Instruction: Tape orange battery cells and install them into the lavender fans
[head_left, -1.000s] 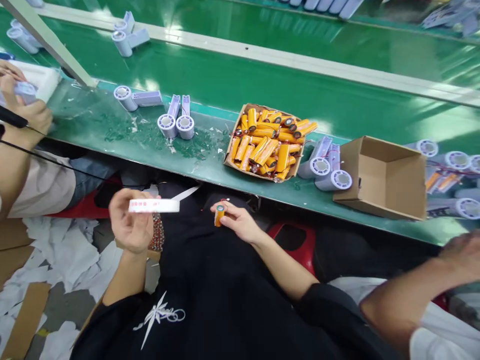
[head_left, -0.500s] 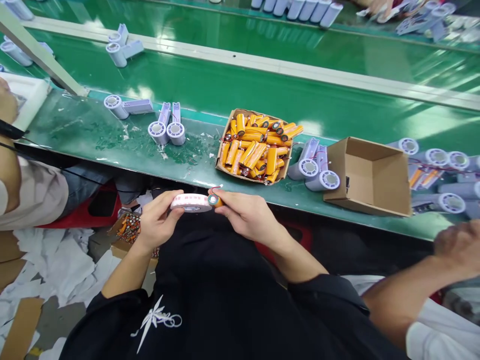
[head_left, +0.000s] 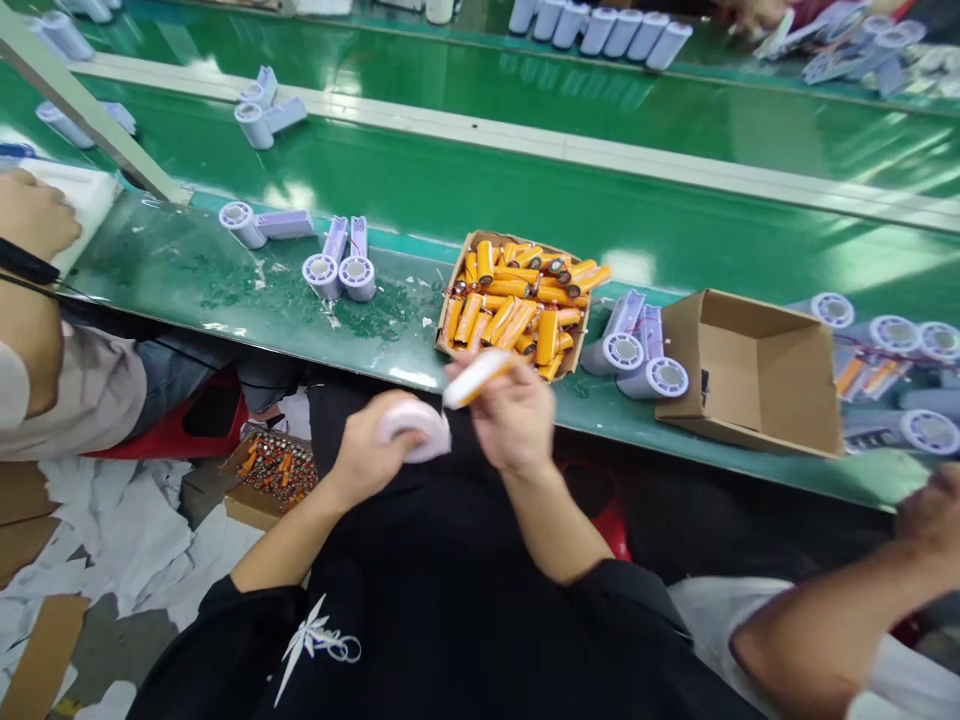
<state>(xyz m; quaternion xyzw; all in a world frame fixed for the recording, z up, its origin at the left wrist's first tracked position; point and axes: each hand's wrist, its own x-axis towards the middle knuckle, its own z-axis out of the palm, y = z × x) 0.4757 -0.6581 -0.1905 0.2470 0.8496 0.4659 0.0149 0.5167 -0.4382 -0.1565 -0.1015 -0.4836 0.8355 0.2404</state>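
My left hand (head_left: 369,450) is closed on a roll of white tape (head_left: 424,428), held just off the bench edge. In my right hand (head_left: 517,415) is an orange battery cell (head_left: 480,378), tilted, with a white strip along its upper side. The cell's near end is close to the tape roll; blur hides whether a strip still joins them. Just beyond my right hand, a shallow cardboard box (head_left: 439,340) is full of similar orange cells with thin red wires.
An open cardboard box (head_left: 757,435) stands right on the green bench (head_left: 397,340). Pale purple fan housings (head_left: 322,275) stand on both sides. A co-worker's hand (head_left: 37,215) is at left and a co-worker's arm (head_left: 840,600) at right. A box of small parts (head_left: 255,508) sits below left.
My hands have moved apart, the battery cell lifting up and right, the tape roll turning flatter. A white strip now shows on the cell. The camera view has shifted slightly.
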